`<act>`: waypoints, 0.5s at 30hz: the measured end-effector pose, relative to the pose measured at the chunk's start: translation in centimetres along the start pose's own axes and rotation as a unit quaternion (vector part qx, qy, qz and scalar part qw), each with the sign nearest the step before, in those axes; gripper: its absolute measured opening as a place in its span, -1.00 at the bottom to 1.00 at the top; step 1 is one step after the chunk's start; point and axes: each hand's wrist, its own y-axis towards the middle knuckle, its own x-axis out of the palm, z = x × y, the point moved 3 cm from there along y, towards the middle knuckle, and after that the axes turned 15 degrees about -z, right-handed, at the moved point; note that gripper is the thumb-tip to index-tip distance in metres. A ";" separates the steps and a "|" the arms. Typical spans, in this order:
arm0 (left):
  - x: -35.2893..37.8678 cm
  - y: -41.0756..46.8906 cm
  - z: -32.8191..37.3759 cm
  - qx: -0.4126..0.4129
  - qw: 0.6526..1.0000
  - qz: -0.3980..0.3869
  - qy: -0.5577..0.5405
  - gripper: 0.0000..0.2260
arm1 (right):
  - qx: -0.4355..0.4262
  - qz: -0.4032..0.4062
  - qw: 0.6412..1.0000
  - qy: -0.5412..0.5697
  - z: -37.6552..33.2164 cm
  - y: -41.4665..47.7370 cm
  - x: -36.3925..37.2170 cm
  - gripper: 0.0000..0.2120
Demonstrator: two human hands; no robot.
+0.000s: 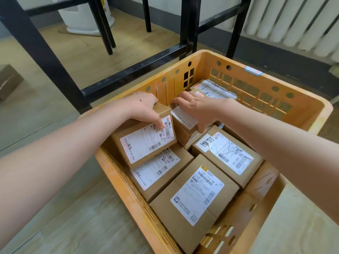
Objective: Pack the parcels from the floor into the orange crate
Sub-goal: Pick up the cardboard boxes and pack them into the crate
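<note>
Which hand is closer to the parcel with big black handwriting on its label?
Right. The right hand grips a box just behind that parcel; the left hand holds a tilted box further left.

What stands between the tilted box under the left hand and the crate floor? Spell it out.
Another labelled parcel lies directly beneath the tilted box that the left hand grips, and the middle parcel under the right hand flanks it. No bare floor of the orange crate shows there, so it likely settles on top.

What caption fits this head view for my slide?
Left hand grips a labelled parcel, right hand the neighbouring parcel, inside the orange crate among other boxes.
</note>
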 end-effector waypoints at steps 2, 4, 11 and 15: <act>0.4 0.3 0.0 0.002 1.000 -0.011 -0.015 -0.24 | 0.015 -0.039 0.999 -0.007 -0.1 0.3 0.3 0.20; 1.1 0.7 -0.2 0.000 0.998 -0.030 -0.059 -0.25 | 0.028 -0.072 0.997 -0.011 -0.1 0.6 0.3 0.19; 4.1 1.0 -1.8 0.041 0.945 -0.125 -0.299 -0.64 | 0.036 -0.125 0.991 0.011 -0.1 1.3 -0.2 0.21; 5.6 0.4 -1.5 0.055 0.944 -0.189 -0.266 -0.66 | 0.024 -0.103 0.993 0.047 1.2 0.1 0.4 0.15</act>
